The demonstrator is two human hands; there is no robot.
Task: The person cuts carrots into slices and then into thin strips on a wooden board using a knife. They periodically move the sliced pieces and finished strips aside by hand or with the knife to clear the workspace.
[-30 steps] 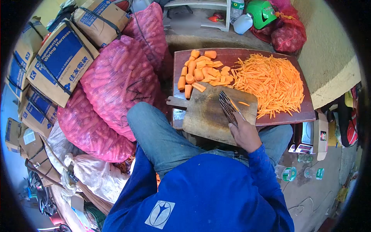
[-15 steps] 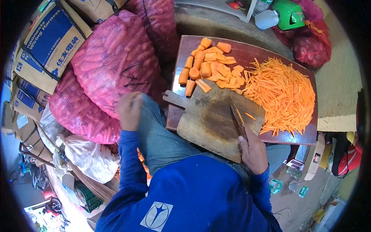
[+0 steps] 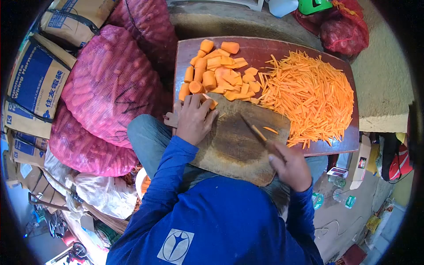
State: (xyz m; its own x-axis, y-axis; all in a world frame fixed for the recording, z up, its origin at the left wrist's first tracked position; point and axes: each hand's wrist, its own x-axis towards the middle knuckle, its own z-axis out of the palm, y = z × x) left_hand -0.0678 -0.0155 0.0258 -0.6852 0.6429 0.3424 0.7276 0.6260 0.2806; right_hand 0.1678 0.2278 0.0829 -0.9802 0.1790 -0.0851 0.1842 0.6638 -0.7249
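On the wooden cutting board (image 3: 238, 148), my right hand (image 3: 291, 165) is closed round the handle of a knife (image 3: 256, 131), its blade angled up and left above the board. My left hand (image 3: 194, 118) is at the board's upper left, fingers bent over the carrots; a cut carrot piece (image 3: 211, 102) shows beside its index finger. The fingertips partly hide what they grip. Peeled carrot chunks (image 3: 208, 79) and flat carrot slices (image 3: 234, 81) lie beyond the board. A large heap of carrot strips (image 3: 313, 99) is to the right. One thin carrot strip (image 3: 270, 130) lies near the blade.
The board rests on a dark red low table (image 3: 282, 47) and my legs. Pink mesh sacks of carrots (image 3: 110, 88) stand at left beside cardboard boxes (image 3: 35, 84). A red net bag (image 3: 342, 35) hangs at upper right. Plastic bottles (image 3: 344, 198) lie on the floor.
My left hand has moved from above my knee by the sacks to the carrots at the board's upper left. The knife stays in my right hand; the view has shifted slightly.
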